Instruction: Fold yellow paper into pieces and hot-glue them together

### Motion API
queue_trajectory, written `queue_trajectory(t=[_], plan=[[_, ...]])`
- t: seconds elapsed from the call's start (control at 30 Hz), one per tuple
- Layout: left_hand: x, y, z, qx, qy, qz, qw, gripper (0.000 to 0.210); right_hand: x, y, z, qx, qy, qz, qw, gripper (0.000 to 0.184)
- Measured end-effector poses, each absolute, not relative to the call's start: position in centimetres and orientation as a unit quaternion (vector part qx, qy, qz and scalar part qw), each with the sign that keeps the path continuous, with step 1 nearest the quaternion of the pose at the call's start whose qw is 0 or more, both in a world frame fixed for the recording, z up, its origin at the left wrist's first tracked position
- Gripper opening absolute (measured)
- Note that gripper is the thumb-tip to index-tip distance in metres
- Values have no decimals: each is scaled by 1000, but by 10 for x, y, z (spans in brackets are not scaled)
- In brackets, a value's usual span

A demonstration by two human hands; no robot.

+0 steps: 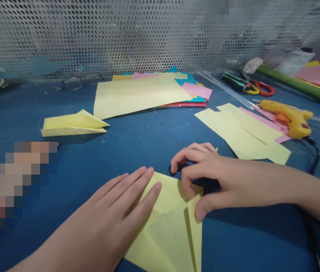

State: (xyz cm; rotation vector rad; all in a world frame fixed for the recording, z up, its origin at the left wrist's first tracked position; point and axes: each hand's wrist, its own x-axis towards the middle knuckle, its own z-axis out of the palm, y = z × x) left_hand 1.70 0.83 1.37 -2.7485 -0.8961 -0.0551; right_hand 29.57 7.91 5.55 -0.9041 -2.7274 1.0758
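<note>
A creased sheet of yellow paper lies on the blue table in front of me, with fold lines crossing near its middle. My left hand rests flat on its left side, fingers stretched toward the far corner. At the right edge, my right hand pinches a narrow flap between thumb and index finger. That flap stands slightly raised and folded inward, casting a thin shadow along its length. The other fingers of my right hand curl above the table. Part of the sheet's left side is hidden under my left hand.
A folded yellow paper piece lies at the left. Behind are a large yellow sheet on coloured papers and eyeglasses. To the right are yellow scraps, a yellow glue gun with a black cord, scissors and a green stick.
</note>
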Motion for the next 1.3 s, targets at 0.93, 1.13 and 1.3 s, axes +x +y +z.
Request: queue_trajectory(t=[0.93, 1.13, 1.3], plan=[[22, 4, 6, -944, -290, -84, 136, 52, 272, 61, 31, -228, -945, 143, 184, 45], [21, -2, 6, -932, -313, -89, 160, 40, 269, 55, 32, -238, -954, 66, 171, 32], [19, -1, 7, -924, -305, -125, 192, 44, 269, 47, 35, -284, -932, 128, 185, 50]])
